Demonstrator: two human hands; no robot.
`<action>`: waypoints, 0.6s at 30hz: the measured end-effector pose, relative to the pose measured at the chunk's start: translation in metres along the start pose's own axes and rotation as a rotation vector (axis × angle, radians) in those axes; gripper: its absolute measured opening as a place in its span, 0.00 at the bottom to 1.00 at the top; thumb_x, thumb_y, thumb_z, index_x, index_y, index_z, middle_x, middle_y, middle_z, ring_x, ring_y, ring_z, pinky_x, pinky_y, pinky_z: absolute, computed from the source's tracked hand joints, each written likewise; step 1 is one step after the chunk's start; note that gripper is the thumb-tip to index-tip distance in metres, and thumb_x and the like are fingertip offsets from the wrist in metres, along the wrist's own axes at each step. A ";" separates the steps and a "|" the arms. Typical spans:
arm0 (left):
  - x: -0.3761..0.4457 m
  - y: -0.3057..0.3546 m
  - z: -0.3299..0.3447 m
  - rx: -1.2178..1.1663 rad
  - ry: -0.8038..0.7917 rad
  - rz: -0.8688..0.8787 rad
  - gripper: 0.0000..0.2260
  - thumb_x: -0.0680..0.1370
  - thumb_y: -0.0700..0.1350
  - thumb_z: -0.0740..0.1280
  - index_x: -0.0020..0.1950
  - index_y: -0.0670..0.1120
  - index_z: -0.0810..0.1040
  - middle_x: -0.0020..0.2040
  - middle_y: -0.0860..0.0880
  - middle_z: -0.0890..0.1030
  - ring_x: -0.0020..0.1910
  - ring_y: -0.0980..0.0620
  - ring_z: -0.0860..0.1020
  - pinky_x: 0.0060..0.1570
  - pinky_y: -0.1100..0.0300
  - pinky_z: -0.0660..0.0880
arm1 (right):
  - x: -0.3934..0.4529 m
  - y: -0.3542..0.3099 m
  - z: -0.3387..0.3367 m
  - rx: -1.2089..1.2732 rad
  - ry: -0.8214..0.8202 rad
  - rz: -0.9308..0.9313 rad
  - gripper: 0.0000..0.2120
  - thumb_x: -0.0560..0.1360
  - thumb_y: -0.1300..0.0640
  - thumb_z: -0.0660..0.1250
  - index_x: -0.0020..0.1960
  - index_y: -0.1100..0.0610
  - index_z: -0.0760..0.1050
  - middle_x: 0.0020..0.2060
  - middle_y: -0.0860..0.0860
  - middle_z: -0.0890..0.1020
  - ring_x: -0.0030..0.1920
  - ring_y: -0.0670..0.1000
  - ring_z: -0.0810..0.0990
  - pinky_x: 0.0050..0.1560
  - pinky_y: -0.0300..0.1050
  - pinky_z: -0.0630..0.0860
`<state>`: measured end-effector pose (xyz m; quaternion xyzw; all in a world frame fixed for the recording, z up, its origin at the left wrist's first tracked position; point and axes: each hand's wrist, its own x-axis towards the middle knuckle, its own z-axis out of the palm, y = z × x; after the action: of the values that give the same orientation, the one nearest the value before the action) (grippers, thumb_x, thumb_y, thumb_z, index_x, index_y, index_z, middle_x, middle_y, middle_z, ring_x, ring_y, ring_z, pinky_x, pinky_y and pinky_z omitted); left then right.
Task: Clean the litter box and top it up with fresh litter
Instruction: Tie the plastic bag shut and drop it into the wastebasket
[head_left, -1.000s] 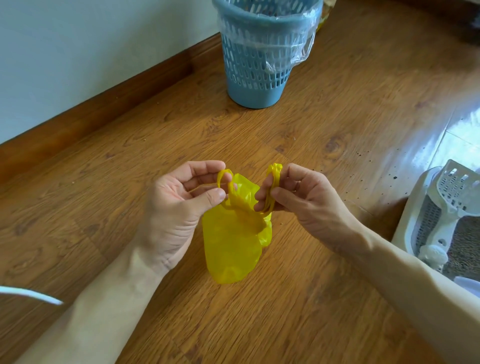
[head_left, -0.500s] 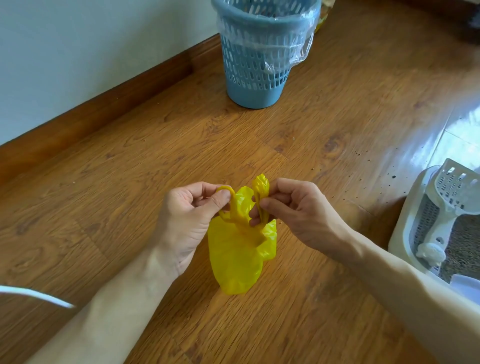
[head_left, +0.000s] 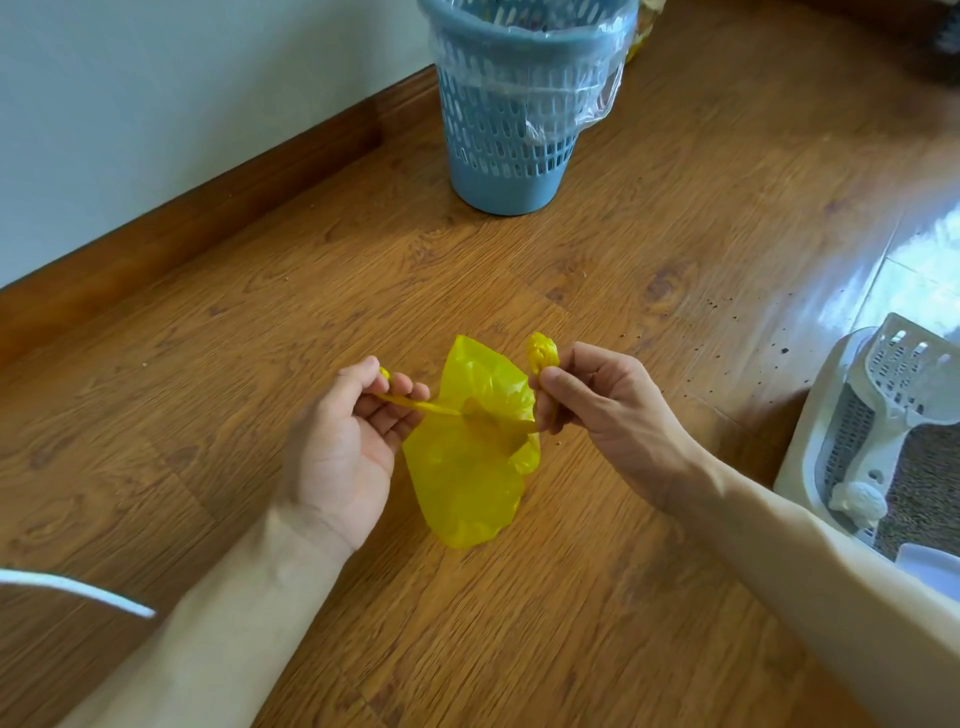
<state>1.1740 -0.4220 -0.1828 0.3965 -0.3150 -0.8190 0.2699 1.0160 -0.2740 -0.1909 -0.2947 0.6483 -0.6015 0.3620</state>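
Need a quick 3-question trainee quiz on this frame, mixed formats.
1. True or false: both hands pinch handles of the yellow bag.
2. What lines the blue bin? A) clear plastic B) newspaper C) nothing
3. Fill in: the scoop rests in the ___ at the right edge.

Key:
1. True: the left hand and right hand each pinch one.
2. A
3. litter box

The bag (head_left: 467, 467) hangs between the hands, left hand (head_left: 348, 441) and right hand (head_left: 602, 400), above the floor (head_left: 623, 260). The bin (head_left: 514, 104) stands far, by the wall (head_left: 156, 104). The litter box (head_left: 810, 441) sits right, scoop (head_left: 883, 405) in it.
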 end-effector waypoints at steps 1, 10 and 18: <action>-0.001 0.001 0.000 0.022 -0.044 0.016 0.13 0.82 0.42 0.59 0.38 0.45 0.73 0.36 0.47 0.81 0.39 0.49 0.83 0.51 0.53 0.75 | 0.000 -0.002 0.001 -0.015 -0.011 -0.010 0.09 0.81 0.62 0.61 0.45 0.64 0.76 0.33 0.56 0.80 0.35 0.54 0.77 0.39 0.47 0.74; -0.007 0.002 0.006 0.493 -0.352 0.388 0.13 0.79 0.32 0.66 0.60 0.45 0.81 0.46 0.44 0.84 0.45 0.48 0.81 0.52 0.58 0.78 | 0.000 -0.021 0.009 -0.180 -0.076 -0.116 0.07 0.75 0.55 0.69 0.43 0.59 0.80 0.35 0.56 0.79 0.37 0.52 0.74 0.41 0.57 0.73; -0.011 -0.001 0.010 0.728 -0.348 0.468 0.12 0.77 0.31 0.68 0.54 0.48 0.77 0.41 0.48 0.86 0.35 0.54 0.81 0.38 0.64 0.76 | -0.009 -0.044 0.022 -0.439 -0.108 -0.365 0.07 0.69 0.60 0.77 0.41 0.52 0.80 0.33 0.42 0.78 0.36 0.42 0.75 0.40 0.36 0.72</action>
<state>1.1716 -0.4102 -0.1732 0.2403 -0.7034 -0.6267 0.2340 1.0372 -0.2835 -0.1469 -0.5095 0.6788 -0.4856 0.2094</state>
